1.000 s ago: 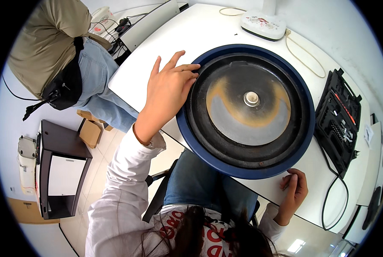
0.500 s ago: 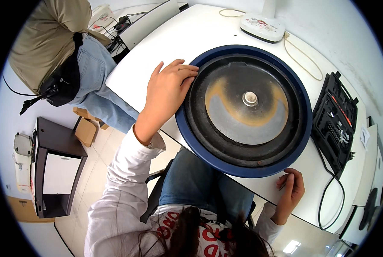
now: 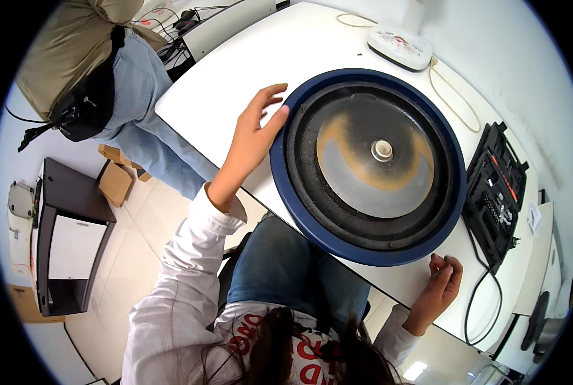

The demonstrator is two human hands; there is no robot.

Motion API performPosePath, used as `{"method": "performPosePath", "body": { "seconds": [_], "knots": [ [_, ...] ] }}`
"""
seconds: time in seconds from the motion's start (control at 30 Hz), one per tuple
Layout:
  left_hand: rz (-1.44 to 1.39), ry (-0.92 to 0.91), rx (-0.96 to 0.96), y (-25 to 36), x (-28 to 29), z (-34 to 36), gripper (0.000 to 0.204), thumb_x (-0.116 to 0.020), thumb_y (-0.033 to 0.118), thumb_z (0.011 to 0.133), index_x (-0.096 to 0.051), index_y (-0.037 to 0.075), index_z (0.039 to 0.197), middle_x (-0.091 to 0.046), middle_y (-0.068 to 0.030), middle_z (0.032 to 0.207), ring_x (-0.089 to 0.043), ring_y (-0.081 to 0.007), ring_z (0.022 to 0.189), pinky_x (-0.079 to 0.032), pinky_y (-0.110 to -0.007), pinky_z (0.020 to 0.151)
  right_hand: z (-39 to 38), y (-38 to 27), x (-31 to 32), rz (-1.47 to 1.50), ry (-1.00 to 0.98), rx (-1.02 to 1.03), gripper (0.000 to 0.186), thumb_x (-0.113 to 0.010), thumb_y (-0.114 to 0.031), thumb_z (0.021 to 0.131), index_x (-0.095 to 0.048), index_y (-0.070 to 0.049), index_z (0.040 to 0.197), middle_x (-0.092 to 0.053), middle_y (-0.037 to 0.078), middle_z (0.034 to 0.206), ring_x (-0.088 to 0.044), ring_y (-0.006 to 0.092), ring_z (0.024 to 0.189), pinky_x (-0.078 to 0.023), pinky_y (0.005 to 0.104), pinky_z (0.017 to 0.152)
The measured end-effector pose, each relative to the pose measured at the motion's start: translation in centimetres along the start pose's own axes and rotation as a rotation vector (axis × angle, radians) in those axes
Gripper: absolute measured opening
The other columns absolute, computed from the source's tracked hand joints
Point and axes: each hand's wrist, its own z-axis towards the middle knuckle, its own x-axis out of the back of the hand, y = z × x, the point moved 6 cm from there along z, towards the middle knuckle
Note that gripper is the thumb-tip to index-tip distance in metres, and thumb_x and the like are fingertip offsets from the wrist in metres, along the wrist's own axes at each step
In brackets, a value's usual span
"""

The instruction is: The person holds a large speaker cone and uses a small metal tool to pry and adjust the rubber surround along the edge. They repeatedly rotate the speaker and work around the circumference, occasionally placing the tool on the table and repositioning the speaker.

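A large round appliance with a dark blue rim [image 3: 299, 215] sits on the white table in front of me. Inside its black pan lies a grey metal disc [image 3: 379, 202] with tan and dark scorch stains and a silver knob [image 3: 381, 151] in the centre. My left hand [image 3: 255, 131] is at the left of the rim, fingers apart and holding nothing; whether the thumb touches the rim I cannot tell. By the table's near edge, to the lower right of the appliance, my right hand [image 3: 439, 289] is closed in a pinch on something small and thin.
An open black tool case [image 3: 495, 196] with bits and a red-marked tool lies to the right, a black cable [image 3: 469, 321] beside it. At the back stands a white base [image 3: 398, 46] with a cord. A person [image 3: 142, 96] is at the left, near a dark cabinet [image 3: 75, 186].
My left hand has drawn its fingers back from the rim and spread them. My right hand stays near the same spot, with its fingers raised slightly. The whole view has shifted a little.
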Motion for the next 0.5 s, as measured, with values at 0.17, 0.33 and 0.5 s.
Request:
{"method": "performPosePath", "body": {
  "seconds": [0.17, 0.33, 0.5],
  "knots": [
    [-0.610, -0.099, 0.174, -1.6, -2.9, -1.6, 0.081, -0.050, 0.055, 0.089, -0.029, 0.001, 0.146, -0.035, -0.0227, 0.145, -0.043, -0.0324, 0.130, -0.037, -0.036, 0.107, 0.5, -3.6, -0.9, -0.156, -0.128, 0.200, 0.012, -0.060, -0.013, 0.092, -0.060, -0.001, 0.095, -0.063, 0.011, 0.095, -0.058, 0.0167, 0.090, -0.044, 0.0267, 0.077],
    [-0.555, -0.107, 0.113, -2.3, -2.8, -1.1, 0.079, -0.048, 0.054, 0.091, -0.029, 0.000, 0.147, -0.037, -0.0226, 0.144, -0.041, -0.0307, 0.131, -0.034, -0.035, 0.109, 2.7, -12.4, -2.9, -0.324, -0.283, 0.429, 0.016, -0.072, -0.012, 0.080, -0.064, 0.001, 0.086, -0.054, 0.007, 0.078, -0.053, 0.0149, 0.070, -0.042, 0.0221, 0.058],
    [-0.557, -0.075, 0.107, -2.8, -2.7, -1.4, 0.066, -0.043, 0.043, 0.095, -0.033, 0.001, 0.145, -0.043, -0.0217, 0.142, -0.042, -0.0309, 0.131, -0.029, -0.037, 0.110, 6.1, -18.6, -16.5, -0.468, -0.717, 0.508, 0.013, -0.073, -0.002, 0.076, -0.066, 0.001, 0.086, -0.064, 0.006, 0.073, -0.057, 0.0092, 0.064, -0.043, 0.0218, 0.055]
  ]
}}
